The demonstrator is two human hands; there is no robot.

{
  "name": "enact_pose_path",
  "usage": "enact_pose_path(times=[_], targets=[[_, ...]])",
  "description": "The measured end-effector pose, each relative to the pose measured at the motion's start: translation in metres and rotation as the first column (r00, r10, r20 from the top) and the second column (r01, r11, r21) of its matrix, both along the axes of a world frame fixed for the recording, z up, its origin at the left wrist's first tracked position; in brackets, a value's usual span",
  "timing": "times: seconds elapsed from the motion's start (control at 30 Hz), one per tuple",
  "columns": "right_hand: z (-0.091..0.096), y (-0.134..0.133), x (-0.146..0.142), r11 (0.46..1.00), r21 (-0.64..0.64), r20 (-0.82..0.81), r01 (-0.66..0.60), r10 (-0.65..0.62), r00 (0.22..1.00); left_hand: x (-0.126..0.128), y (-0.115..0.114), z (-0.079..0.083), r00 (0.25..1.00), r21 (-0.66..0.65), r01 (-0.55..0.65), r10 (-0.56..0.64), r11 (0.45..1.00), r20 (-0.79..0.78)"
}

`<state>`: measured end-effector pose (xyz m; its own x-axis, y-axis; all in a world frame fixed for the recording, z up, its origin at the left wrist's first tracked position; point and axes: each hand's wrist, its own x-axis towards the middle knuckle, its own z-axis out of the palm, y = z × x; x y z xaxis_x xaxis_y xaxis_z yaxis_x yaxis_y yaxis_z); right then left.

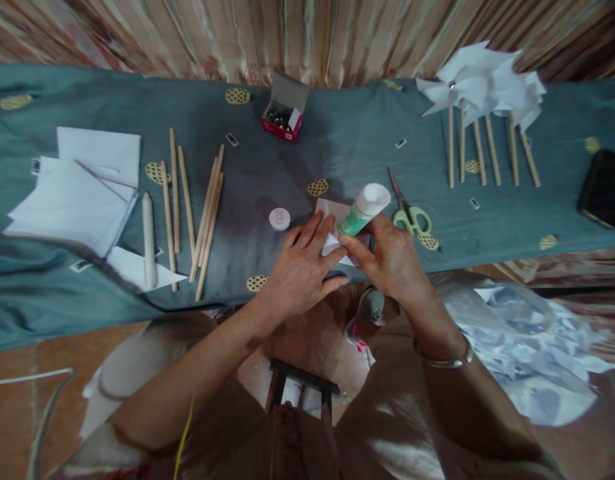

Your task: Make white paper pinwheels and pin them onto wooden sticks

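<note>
My right hand (394,260) grips a green and white glue tube (364,209), tipped nozzle-down onto a small white paper square (332,230) lying on the teal cloth (337,140). My left hand (300,267) lies on the paper with its fingers spread flat, pressing it down. The tube's round white cap (280,219) sits on the cloth just left of the paper.
Loose wooden sticks (197,207) and a stack of white paper (82,190) lie at the left. A small red box (283,113) stands at the back. Green-handled scissors (410,210) lie right of the tube. Paper pinwheels on sticks (487,113) and a black phone (604,188) lie at the right.
</note>
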<state>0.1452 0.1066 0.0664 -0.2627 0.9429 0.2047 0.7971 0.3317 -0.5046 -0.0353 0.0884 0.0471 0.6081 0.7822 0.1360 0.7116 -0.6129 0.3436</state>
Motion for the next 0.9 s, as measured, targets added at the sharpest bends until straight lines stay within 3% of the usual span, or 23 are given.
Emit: enact_pose_path(times=[0.33,0.9], targets=[[-0.005,-0.005,0.003,0.998,0.067,0.037,-0.005,0.002,0.999,0.0,0.001,0.001,1.0,-0.011,0.025,-0.025,1.0,-0.016],[-0.006,-0.012,0.008,0.996,0.02,-0.014,0.09,-0.09,0.996,-0.001,0.001,0.0,1.0,-0.014,0.018,-0.019,1.0,-0.004]])
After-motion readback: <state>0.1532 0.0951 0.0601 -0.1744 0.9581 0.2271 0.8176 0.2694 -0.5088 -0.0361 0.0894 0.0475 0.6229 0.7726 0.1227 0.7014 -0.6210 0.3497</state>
